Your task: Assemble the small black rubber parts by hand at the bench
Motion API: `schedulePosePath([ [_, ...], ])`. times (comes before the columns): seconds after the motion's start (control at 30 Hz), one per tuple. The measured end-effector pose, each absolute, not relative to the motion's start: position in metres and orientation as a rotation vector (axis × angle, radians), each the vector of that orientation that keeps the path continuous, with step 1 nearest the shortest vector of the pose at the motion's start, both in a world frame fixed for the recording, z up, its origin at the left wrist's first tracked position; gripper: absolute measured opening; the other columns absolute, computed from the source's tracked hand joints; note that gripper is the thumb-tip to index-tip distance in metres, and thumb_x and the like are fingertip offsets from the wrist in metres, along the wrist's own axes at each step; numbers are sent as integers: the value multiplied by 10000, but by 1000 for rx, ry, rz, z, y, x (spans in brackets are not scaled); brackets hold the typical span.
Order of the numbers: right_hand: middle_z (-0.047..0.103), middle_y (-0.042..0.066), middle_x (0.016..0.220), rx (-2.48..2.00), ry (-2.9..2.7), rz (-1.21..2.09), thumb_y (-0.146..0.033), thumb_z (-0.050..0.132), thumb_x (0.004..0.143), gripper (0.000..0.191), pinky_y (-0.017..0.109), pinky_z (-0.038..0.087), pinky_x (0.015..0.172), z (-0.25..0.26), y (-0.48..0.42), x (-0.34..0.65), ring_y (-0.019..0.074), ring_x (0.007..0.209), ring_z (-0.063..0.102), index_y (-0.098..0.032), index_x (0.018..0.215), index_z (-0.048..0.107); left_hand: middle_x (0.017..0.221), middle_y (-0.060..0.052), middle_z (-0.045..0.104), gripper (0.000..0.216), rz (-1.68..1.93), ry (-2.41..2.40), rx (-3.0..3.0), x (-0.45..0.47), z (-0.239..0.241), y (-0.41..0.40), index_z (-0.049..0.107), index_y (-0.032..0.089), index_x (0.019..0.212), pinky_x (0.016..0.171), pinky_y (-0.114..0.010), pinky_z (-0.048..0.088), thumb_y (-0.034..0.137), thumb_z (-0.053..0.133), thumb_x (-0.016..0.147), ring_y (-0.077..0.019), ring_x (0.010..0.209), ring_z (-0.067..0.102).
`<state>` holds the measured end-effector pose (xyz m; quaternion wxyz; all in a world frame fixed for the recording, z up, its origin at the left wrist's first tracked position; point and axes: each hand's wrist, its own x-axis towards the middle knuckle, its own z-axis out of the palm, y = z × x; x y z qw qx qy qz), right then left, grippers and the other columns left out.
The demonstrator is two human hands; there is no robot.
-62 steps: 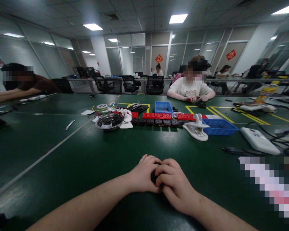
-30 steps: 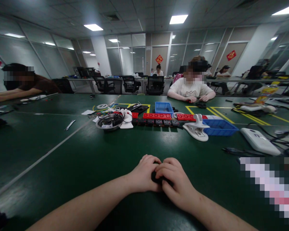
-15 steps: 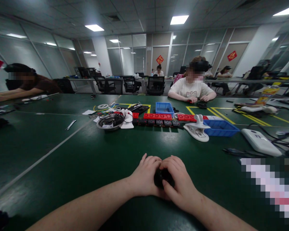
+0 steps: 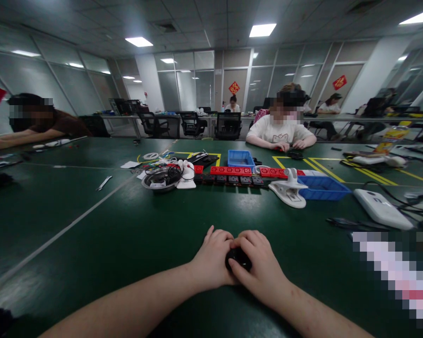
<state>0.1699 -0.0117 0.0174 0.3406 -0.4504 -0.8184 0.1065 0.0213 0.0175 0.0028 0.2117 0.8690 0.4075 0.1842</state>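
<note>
Low at the centre of the head view, a small glossy black rounded object (image 4: 238, 259) sits between my two hands, close to the green tabletop (image 4: 155, 234). My left hand (image 4: 214, 257) is curled against its left side, with one finger sticking up. From the right, my right hand (image 4: 262, 260) wraps over it, the thumb across its near side and the fingers over the far side. The fingers of both hands meet above it. Most of the object is covered, so its exact kind cannot be made out.
Beyond my hands lie red and black power strips (image 4: 232, 180), a metal bowl (image 4: 160, 188) of parts, a white clip stand (image 4: 291, 195) and a blue tray (image 4: 324, 193). A wrench (image 4: 104, 183) rests left; a white box (image 4: 382, 209) lies right. A person (image 4: 282, 126) sits opposite.
My right hand has shifted slightly left and its thumb has slid left over the black object. My left hand has barely moved.
</note>
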Motion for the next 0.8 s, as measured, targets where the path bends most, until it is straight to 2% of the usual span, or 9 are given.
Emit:
schedulePosePath([
  [0.17, 551, 40, 816, -991, -2163, 330, -113, 450, 647, 210, 388, 389, 745, 21, -14, 170, 204, 808, 478, -187, 808, 562, 1038, -41, 506, 441, 490, 1002, 2413, 18, 1, 24, 576, 208, 938, 1027, -490, 210, 335, 718, 541, -258, 1016, 456],
  [0.27, 571, 24, 804, -883, -2205, 370, -82, 407, 615, 235, 386, 389, 766, 23, -15, 171, 199, 825, 484, -199, 748, 562, 1054, -43, 506, 541, 469, 977, 2396, 17, 1, 26, 549, 211, 1019, 1037, -505, 178, 320, 732, 522, -265, 1038, 450],
  [0.37, 579, 16, 791, -816, -2229, 362, -76, 389, 594, 246, 400, 381, 810, 25, -17, 171, 199, 839, 494, -208, 705, 564, 1082, -42, 498, 544, 437, 958, 2407, 17, 0, 27, 547, 229, 1047, 1046, -516, 147, 328, 725, 543, -273, 1070, 433],
  [0.5, 594, 26, 852, -789, -2219, 341, -96, 408, 653, 280, 427, 353, 869, 26, -16, 173, 208, 873, 502, -215, 837, 582, 1155, -66, 470, 635, 391, 930, 2480, 16, 0, 25, 502, 228, 1131, 1049, -533, 124, 393, 722, 559, -288, 1122, 393],
  [0.63, 575, 55, 885, -872, -2162, 334, -227, 451, 774, 176, 416, 373, 833, 23, -14, 175, 216, 856, 500, -191, 923, 536, 1156, -83, 470, 711, 425, 979, 2458, 17, 2, 21, 436, 202, 1172, 1046, -541, 143, 477, 709, 575, -282, 1110, 406],
  [0.8, 544, 69, 843, -1004, -2101, 299, -475, 396, 848, 322, 384, 409, 722, 16, -12, 175, 216, 784, 495, -175, 895, 504, 1062, -61, 486, 745, 507, 1029, 2448, 20, 3, 19, 452, 200, 1079, 1054, -546, 112, 569, 726, 493, -273, 1052, 442],
])
